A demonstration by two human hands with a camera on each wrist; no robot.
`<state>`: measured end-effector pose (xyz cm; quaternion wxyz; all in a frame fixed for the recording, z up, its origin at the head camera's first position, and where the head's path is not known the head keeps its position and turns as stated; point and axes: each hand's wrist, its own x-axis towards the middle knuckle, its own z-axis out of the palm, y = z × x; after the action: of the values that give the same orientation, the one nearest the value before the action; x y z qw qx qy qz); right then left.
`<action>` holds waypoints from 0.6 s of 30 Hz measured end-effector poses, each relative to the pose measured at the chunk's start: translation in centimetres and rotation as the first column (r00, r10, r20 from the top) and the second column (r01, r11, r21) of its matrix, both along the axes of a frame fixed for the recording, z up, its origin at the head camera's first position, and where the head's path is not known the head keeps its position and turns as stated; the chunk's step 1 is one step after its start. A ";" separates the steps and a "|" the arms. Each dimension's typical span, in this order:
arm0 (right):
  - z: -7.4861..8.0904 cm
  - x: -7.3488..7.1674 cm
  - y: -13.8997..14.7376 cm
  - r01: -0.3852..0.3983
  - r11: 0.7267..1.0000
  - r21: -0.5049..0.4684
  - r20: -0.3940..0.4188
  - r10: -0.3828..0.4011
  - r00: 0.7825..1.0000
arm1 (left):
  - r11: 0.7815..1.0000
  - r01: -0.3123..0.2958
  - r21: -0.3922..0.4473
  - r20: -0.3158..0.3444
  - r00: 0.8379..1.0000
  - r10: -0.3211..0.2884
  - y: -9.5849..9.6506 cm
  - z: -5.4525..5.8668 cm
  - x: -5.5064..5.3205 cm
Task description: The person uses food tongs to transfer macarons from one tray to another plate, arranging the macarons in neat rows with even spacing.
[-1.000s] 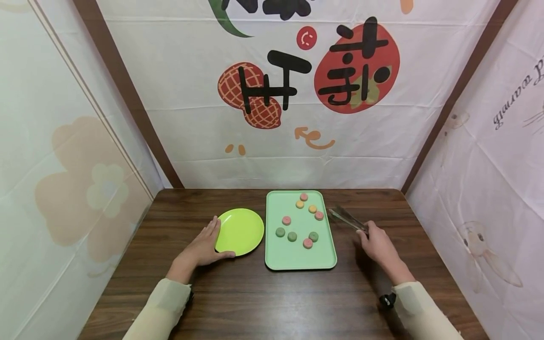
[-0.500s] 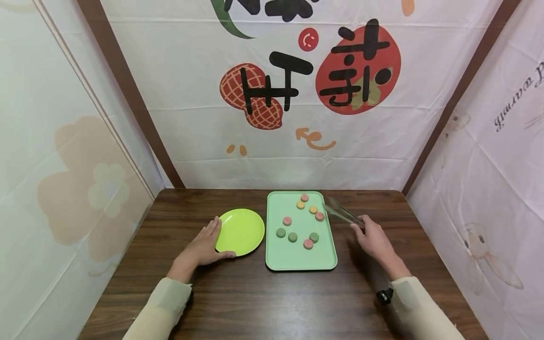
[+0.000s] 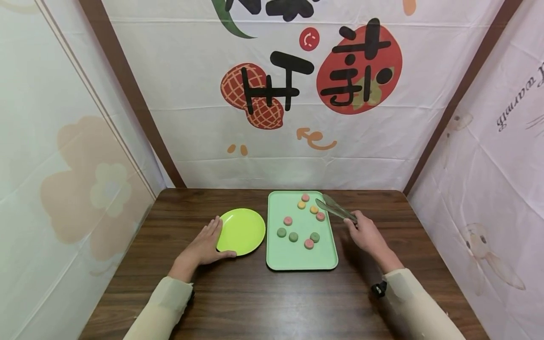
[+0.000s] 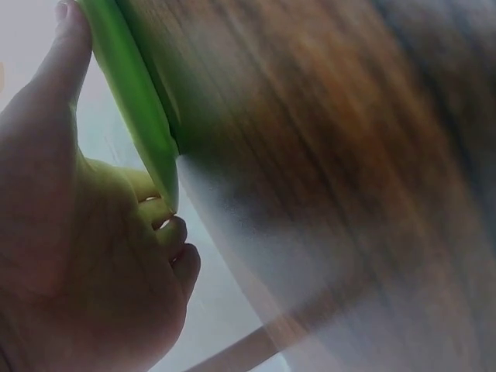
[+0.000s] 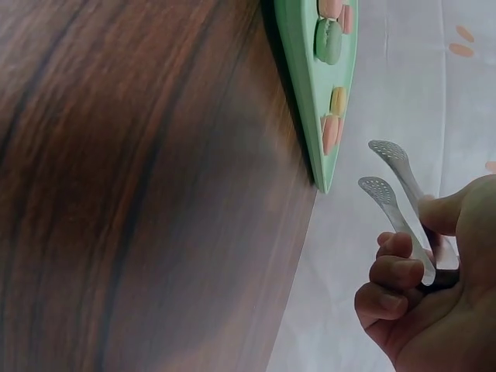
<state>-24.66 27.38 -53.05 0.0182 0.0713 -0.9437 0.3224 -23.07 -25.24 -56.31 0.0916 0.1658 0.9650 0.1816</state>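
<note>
My left hand [image 3: 203,244] rests against the near-left rim of a lime-green plate [image 3: 242,231], thumb and straight fingers spread along the edge. The left wrist view shows the palm beside the plate's green rim [image 4: 139,116]. With my right hand [image 3: 369,232] I hold metal tongs [image 3: 335,211], their two perforated tips [image 5: 377,188] apart with nothing between them. The tongs' ends hang over the far right edge of a mint-green tray [image 3: 297,259]. On it lie several macarons: pink ones [image 3: 288,220], yellow ones [image 3: 301,205] and green ones [image 3: 282,232].
A dark wood-grain table [image 3: 272,302] carries the plate and tray side by side. A printed white cloth [image 3: 272,170] hangs behind the table's back edge, and more printed cloth stands at both sides.
My right hand has moved left and away from me, carrying the tongs from beside the tray to over its far right edge. My left hand stays at the plate.
</note>
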 end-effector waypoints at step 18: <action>-0.4 -1.8 -1.8 0.006 1.000 0.010 -0.051 -0.005 0.999 | 1.000 -0.012 -0.009 0.025 1.000 0.012 0.1 0.3 0.0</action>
<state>-26.44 25.57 -53.43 0.0427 0.0769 -0.9447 0.3159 -23.09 -25.10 -56.03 0.1032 0.1573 0.9655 0.1799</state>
